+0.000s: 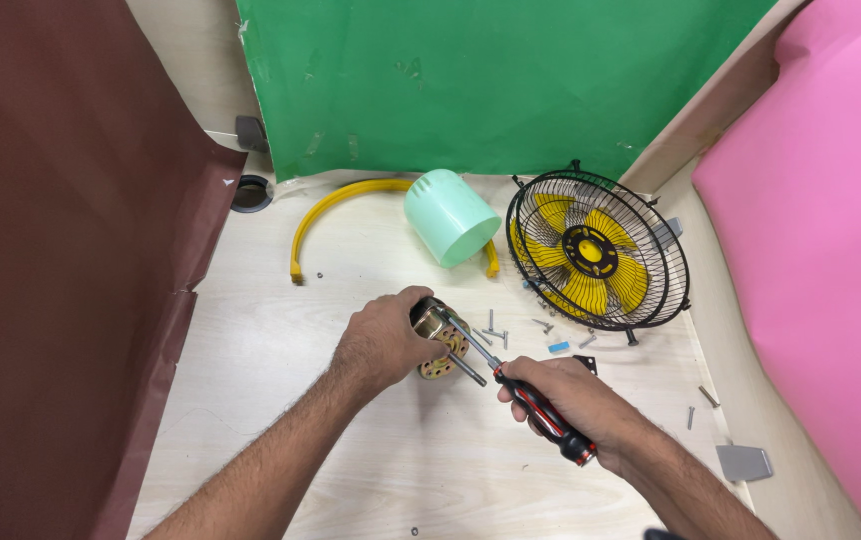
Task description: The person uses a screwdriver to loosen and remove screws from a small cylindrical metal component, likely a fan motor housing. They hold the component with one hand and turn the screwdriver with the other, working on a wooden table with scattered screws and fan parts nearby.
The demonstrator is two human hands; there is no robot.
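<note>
A yellow curved bar (336,205) lies at the back of the counter (271,400), by a green cup-shaped cover (451,217). The left hand (386,345) wraps around a small metal motor (441,340) near the middle. The right hand (566,400) grips a red and black screwdriver (521,390), its tip on the motor. Loose screws (496,330) lie beside a black fan cage (598,250).

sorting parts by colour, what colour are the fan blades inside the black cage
Yellow. The fan blades show best in the head view, behind the black wire cage.
</note>
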